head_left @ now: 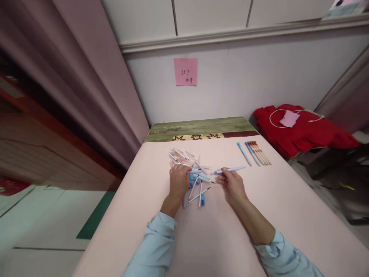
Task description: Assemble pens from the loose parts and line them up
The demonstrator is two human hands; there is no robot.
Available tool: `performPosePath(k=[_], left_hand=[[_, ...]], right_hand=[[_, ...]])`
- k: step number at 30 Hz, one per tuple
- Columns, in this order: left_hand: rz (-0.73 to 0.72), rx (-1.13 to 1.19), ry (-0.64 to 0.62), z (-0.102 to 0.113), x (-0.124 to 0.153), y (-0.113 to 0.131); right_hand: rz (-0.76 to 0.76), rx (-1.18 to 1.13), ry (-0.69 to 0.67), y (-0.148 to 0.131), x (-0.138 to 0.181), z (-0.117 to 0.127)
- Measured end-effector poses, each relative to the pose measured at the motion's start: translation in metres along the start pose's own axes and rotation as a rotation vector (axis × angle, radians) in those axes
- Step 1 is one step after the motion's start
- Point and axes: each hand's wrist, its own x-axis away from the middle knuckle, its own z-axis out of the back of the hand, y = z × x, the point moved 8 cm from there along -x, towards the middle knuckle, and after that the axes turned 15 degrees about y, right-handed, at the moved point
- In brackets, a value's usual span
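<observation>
My right hand [233, 184] pinches a lavender pen barrel [235, 169] between thumb and fingers, just above the table and to the right of a loose pile. My left hand [179, 180] is closed at the left side of the pile, with a pale purple pen barrel [197, 172] sticking out from its fingertips. Part of that barrel is hidden by the fingers. Spread around are white pen refills [201, 194] with dark tips, light blue pen parts [203, 178] and a small blue piece [202, 199]. Behind the left hand lie more refills and clear or pinkish parts [175, 154].
At the table's right side, a turquoise pen [244, 154], a blue pen [253, 154] and several brown-topped cream pens [261, 154] lie in a row. Beyond the right edge is a red cloth [314, 132] with a white cable. A pink note [186, 72] hangs on the wall.
</observation>
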Motion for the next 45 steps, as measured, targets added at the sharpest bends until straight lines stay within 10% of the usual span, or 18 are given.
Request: performPosePath(k=[10, 16, 27, 45], left_hand=[[0.163, 0.387, 0.245, 0.043, 0.025, -0.011], [0.418, 0.529, 0.331, 0.037, 0.044, -0.033], [0.664, 0.719, 0.375, 0.035, 0.050, -0.053], [0.417, 0.666, 0.187, 0.029, 0.047, -0.009]], right_hand=[[0.066, 0.120, -0.061, 0.001, 0.001, -0.005], [0.156, 0.314, -0.250, 0.004, 0.010, -0.016], [0.059, 0.221, -0.186, -0.001, 0.009, -0.011], [0.058, 0.157, -0.219, -0.003, 0.013, -0.014]])
